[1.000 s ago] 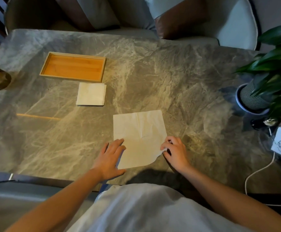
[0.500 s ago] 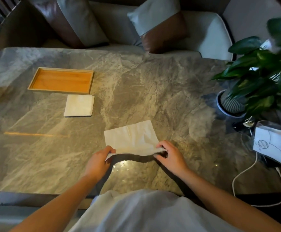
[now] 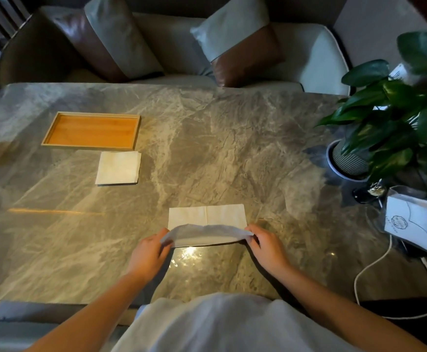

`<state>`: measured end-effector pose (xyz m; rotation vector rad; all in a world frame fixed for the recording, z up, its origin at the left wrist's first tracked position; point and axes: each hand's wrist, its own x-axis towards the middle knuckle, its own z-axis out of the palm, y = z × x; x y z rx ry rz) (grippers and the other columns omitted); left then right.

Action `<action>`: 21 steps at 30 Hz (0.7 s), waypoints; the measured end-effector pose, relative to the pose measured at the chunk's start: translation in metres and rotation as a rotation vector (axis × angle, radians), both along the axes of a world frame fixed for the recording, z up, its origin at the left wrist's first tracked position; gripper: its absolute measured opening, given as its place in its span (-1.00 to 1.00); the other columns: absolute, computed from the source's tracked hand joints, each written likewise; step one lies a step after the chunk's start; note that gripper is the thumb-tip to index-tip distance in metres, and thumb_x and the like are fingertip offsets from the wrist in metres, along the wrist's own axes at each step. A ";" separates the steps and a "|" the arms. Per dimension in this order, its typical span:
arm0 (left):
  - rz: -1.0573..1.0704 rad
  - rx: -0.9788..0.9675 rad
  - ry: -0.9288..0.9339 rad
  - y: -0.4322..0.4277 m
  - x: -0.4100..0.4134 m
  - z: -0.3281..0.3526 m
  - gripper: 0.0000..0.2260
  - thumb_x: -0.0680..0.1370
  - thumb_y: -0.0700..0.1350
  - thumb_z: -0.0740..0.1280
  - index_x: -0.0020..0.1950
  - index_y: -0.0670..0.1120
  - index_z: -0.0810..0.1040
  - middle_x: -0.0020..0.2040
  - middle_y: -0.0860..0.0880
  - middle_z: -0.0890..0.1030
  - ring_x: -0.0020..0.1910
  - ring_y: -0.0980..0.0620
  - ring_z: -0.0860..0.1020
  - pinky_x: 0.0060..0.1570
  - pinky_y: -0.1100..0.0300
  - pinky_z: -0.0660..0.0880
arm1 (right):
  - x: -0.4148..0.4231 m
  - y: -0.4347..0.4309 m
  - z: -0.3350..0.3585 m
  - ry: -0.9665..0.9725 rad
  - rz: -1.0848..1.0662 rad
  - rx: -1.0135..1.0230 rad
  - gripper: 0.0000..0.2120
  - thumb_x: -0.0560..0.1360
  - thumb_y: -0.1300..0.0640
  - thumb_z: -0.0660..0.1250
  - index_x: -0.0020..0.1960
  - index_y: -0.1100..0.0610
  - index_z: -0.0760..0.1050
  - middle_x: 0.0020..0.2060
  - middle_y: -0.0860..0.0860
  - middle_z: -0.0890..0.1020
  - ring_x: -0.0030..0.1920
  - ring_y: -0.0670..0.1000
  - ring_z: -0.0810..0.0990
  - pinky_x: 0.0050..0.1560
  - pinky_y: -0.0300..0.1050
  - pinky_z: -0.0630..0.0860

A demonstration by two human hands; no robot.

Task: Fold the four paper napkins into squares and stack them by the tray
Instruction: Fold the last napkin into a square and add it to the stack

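Just in front of the tray [image 3: 87,147], touching or nearly touching its near rim, a stack of folded napkins [image 3: 118,168] lies on the table [image 3: 232,148]; how many it holds cannot be told. Well nearer the person than the tray, off to its right, another napkin [image 3: 207,215] is mid-fold: the left hand [image 3: 147,255] and the right hand [image 3: 267,246] each pinch a near corner, lifting that edge towards the far one. Judging by this, the first fold is half made; a second fold and the move onto the stack remain
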<state>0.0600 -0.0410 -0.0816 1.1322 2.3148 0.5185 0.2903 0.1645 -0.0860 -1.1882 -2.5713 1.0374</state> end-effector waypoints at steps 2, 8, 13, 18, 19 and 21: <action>0.018 -0.007 0.004 0.001 0.000 -0.002 -0.87 0.59 -0.03 0.21 -0.01 -0.06 0.48 -0.17 -0.08 0.65 -0.18 -0.10 0.60 -0.29 0.10 0.42 | 0.002 0.000 -0.003 0.015 -0.046 -0.052 -0.89 0.54 0.17 0.30 0.01 0.16 0.56 -0.25 0.07 0.66 -0.23 0.06 0.61 -0.20 0.05 0.57; 0.053 -0.012 -0.041 0.007 0.001 -0.005 -0.88 0.58 0.00 0.22 0.00 -0.04 0.46 -0.19 -0.01 0.65 -0.25 0.00 0.58 -0.25 0.02 0.54 | 0.006 0.002 -0.003 -0.010 -0.161 -0.156 -0.82 0.53 0.14 0.31 -0.20 0.22 0.47 -0.37 0.19 0.56 -0.31 0.21 0.52 -0.34 0.00 0.40; 0.091 -0.014 -0.066 0.011 0.001 -0.008 -0.94 0.58 -0.02 0.23 -0.04 0.02 0.46 -0.25 0.06 0.62 -0.30 0.07 0.55 -0.29 0.08 0.50 | 0.006 0.001 -0.002 -0.004 -0.202 -0.186 -0.96 0.52 0.21 0.32 -0.09 0.18 0.49 -0.31 0.07 0.60 -0.29 0.12 0.55 -0.21 0.08 0.51; 0.112 0.028 0.029 0.008 0.002 -0.009 -0.84 0.56 -0.01 0.27 0.12 0.01 0.45 -0.10 0.08 0.60 -0.12 0.06 0.55 -0.03 0.06 0.49 | 0.006 -0.001 0.001 -0.025 -0.284 -0.095 -0.69 0.49 0.18 0.37 0.22 0.12 0.44 -0.11 -0.02 0.55 -0.14 -0.01 0.54 -0.13 0.01 0.55; 0.103 0.052 0.095 0.006 0.001 -0.009 -0.79 0.55 -0.01 0.28 0.17 0.00 0.44 0.01 0.06 0.58 0.01 0.02 0.53 0.11 0.02 0.44 | 0.006 -0.001 0.003 -0.035 -0.250 -0.017 -0.65 0.48 0.16 0.37 0.25 0.11 0.42 -0.03 -0.01 0.54 -0.06 -0.01 0.54 -0.10 -0.02 0.54; 0.021 0.105 0.177 0.008 0.005 -0.005 -0.71 0.55 -0.02 0.27 0.26 0.00 0.41 0.19 0.01 0.53 0.19 -0.04 0.47 0.26 -0.02 0.30 | 0.002 -0.001 0.008 -0.075 -0.061 0.141 -0.60 0.50 0.14 0.33 0.31 0.09 0.38 0.16 0.00 0.50 0.15 0.01 0.49 0.09 -0.01 0.50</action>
